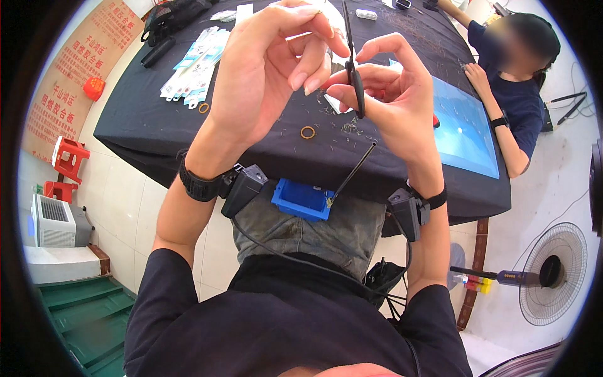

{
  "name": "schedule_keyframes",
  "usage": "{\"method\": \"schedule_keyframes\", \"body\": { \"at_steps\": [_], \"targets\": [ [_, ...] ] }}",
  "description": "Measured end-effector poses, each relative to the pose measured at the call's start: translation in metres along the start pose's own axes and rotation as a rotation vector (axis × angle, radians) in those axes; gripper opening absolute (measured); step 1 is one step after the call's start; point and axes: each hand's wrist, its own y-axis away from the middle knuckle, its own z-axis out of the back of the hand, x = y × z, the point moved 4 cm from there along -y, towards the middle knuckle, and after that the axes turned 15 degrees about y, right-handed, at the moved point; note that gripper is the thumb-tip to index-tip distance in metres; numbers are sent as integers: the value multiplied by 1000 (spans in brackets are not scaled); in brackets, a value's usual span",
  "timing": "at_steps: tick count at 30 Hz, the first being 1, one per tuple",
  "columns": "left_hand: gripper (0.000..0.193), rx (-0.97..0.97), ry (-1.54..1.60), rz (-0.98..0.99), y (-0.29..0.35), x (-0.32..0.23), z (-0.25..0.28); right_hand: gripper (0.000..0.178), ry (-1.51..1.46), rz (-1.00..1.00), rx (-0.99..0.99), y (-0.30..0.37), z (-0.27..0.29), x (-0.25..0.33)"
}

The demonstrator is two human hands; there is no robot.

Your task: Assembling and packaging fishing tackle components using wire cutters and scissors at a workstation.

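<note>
I hold both hands raised over the near part of the table. My right hand (392, 94) grips a pair of slim black scissors (356, 85), seen nearly edge-on with the blades pointing away from me. Close to the blades, my left hand (257, 78) is closed, thumb and fingers curled together; whatever they pinch, if anything, is too small to see. Below the hands, a yellow-brown rubber band (307, 132) lies on the black cloth beside scattered thin clippings (352, 128). On my lap sits a blue open box (295, 206), with a thin dark rod (355, 173) slanting up from its right corner.
Small flat packets (198, 66) are piled at the table's left, near another rubber band (204, 108). A light-blue sheet (465, 135) covers the right side, where a co-worker (515, 75) sits with a forearm along the edge. A fan (553, 273) stands at lower right.
</note>
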Motion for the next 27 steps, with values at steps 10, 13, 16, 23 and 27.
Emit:
{"method": "schedule_keyframes", "body": {
  "at_steps": [10, 13, 16, 23, 27],
  "targets": [
    [33, 27, 21, 16, 1, 5, 0, 39, -29, 5, 7, 2, -1, 3],
    [33, 26, 18, 9, 1, 4, -1, 40, -35, 3, 12, 3, 2, 5],
    [32, 24, 5, 8, -1, 5, 0, 39, -27, 13, 27, 2, 4, 7],
    [31, 13, -47, 10, -1, 8, -1, 36, -5, 41, 1, 0, 7, 7],
    [31, -8, -91, 7, -2, 6, -6, 36, 39, 31, -18, 1, 12, 15]
  ]
}}
